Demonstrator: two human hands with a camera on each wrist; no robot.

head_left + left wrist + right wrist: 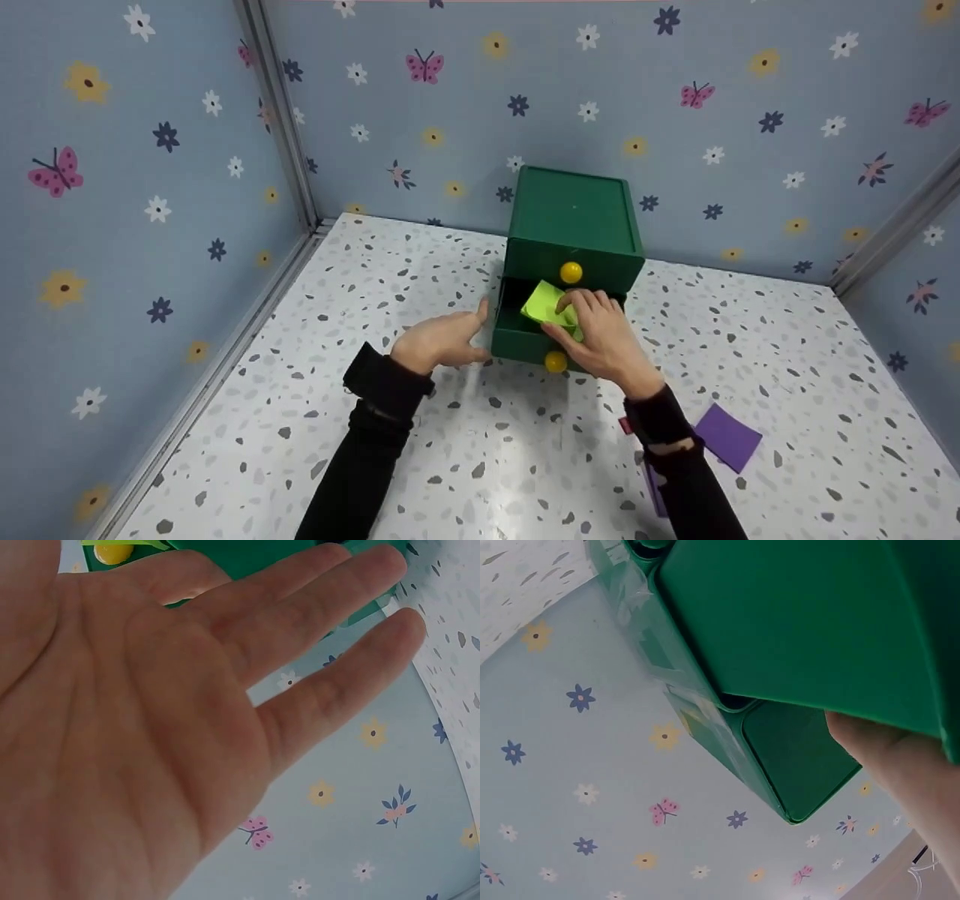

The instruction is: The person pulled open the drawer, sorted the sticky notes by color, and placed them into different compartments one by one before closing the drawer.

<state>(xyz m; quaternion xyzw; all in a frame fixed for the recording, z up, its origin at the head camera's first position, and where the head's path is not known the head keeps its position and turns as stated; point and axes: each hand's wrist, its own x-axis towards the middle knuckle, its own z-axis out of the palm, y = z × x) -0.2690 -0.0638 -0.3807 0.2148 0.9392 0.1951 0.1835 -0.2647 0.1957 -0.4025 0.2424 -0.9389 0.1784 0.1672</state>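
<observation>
A small green drawer cabinet point(574, 208) stands against the back wall, its lower drawer point(519, 343) pulled out. My right hand point(604, 341) reaches over the drawer's front and pinches a lime-green paper square point(541, 301) between thumb and fingers. The paper is tilted at the drawer's opening. Left of the drawer, my left hand point(442, 341) is held with fingers extended, fingertips right at the drawer's side. Its palm fills much of the left wrist view, with nothing in it. In the right wrist view, the drawer point(802, 622) hides most of the right hand.
Yellow round knobs point(571, 272) mark the drawer fronts. A purple paper square point(729, 438) lies on the speckled table point(480, 472) at right; another purple piece point(657, 491) is partly under the right forearm. Flower-patterned walls point(450, 97) enclose the table.
</observation>
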